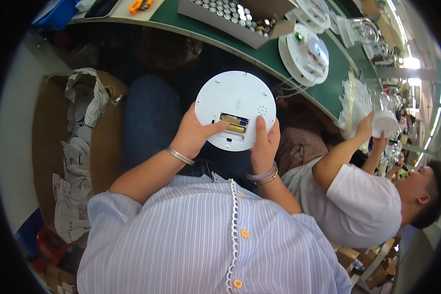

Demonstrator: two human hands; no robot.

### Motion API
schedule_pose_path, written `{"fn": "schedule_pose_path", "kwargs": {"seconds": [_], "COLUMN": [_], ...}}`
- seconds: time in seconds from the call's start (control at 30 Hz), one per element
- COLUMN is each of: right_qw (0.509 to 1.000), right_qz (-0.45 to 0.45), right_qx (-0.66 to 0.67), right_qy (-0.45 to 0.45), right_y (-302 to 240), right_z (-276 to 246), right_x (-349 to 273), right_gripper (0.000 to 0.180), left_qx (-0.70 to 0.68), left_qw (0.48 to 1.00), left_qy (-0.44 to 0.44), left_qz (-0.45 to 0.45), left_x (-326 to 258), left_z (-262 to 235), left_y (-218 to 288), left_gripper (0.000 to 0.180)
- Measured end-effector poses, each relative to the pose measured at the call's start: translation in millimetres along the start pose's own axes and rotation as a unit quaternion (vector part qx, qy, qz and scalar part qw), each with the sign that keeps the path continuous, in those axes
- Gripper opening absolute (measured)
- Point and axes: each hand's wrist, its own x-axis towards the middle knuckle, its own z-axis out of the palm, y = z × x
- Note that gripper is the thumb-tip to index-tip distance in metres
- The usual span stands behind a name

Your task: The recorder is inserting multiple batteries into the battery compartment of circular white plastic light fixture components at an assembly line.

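Above my lap I hold a round white plastic device (225, 93), its back turned up, with screw holes near the rim and a patch of small speaker holes. Its battery compartment lies uncovered, and gold and dark batteries (236, 128) sit inside. My left hand (196, 131) grips the left edge, the thumb reaching onto the batteries. On the lower right side my right hand (265, 144) grips the edge, thumb lying on the back beside the compartment. Fingers under the device are hidden.
A green-topped workbench (181, 17) runs across the front, bearing a carton of batteries (230, 19) and another white round device (305, 56) with wires. A cardboard box (51, 142) with wrapping stands at left. A co-worker (357, 196) sits close at right, holding a white round part.
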Motion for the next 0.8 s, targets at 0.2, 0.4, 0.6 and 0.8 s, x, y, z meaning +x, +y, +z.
{"fn": "schedule_pose_path", "kwargs": {"seconds": [0.2, 0.4, 0.6, 0.8], "right_qw": [0.993, 0.78, 0.578, 0.632], "right_qz": [-0.043, -0.408, -0.333, -0.398], "right_qx": [-0.104, -0.474, -0.73, -0.647], "right_qy": [-0.024, -0.029, -0.149, -0.156], "right_y": [-30.6, -96.5, -113.1, -106.7], "right_z": [22.8, 45.5, 71.1, 56.4], "right_x": [39.3, 109.0, 178.1, 189.2], "right_gripper": [0.026, 0.011, 0.017, 0.017], "left_qx": [-0.076, -0.075, -0.064, -0.151], "left_qw": [0.997, 0.996, 0.997, 0.985], "left_qy": [0.011, 0.04, 0.051, 0.08], "left_qz": [0.008, -0.001, 0.002, -0.001], "left_x": [6.6, 6.1, 2.8, 6.2], "left_z": [-13.2, -25.3, -20.9, -20.9], "left_y": [26.2, 38.9, 34.7, 36.4], "left_gripper": [0.047, 0.045, 0.041, 0.036]}}
